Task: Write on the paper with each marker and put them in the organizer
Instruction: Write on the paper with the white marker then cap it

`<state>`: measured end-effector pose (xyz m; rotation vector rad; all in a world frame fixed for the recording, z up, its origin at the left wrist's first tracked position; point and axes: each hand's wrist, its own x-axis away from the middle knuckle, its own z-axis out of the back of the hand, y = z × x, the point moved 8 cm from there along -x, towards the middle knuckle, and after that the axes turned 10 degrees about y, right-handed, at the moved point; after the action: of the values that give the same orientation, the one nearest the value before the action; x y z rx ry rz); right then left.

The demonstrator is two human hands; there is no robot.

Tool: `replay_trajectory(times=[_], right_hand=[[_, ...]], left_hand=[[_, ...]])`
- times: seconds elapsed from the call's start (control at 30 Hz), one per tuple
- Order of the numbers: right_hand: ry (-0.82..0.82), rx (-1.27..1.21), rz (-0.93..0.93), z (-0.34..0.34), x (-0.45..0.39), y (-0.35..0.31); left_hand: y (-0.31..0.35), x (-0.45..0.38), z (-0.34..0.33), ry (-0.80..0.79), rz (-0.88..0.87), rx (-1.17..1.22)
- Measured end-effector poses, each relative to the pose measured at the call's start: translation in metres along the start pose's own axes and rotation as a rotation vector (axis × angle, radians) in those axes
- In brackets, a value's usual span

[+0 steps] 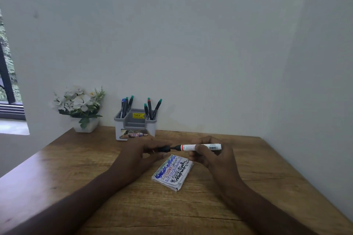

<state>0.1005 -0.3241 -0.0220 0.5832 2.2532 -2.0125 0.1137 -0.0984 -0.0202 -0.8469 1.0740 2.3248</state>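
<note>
A white pot of flowers is seen at the far left of the wooden surface, with the grey organizer beside it, markers upright in both outer compartments. The black cap is pinched in the left hand. The white marker, tip toward the cap, is gripped by the right hand. The scribbled, folded paper lies below both hands.

White marker with red band, black tip; black cap; paper scribbled blue, green, red, black; grey-and-white organizer, yellow sticker.
</note>
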Motion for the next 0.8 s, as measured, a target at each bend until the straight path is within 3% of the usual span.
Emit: replay_trajectory(times=[0.33,0.5,0.8], right_hand=[[-0.06,0.025,-0.039,-0.004,0.004,0.004],[-0.129,0.121,0.015,-0.007,0.002,0.006],[-0.131,0.125,0.076,-0.016,0.008,-0.002]], left_hand=[[0.005,0.003,-0.002,-0.038,-0.029,0.029],[0.003,0.004,-0.001,-0.052,-0.059,-0.084],[0.011,0.009,0.003,0.037,-0.055,-0.109]])
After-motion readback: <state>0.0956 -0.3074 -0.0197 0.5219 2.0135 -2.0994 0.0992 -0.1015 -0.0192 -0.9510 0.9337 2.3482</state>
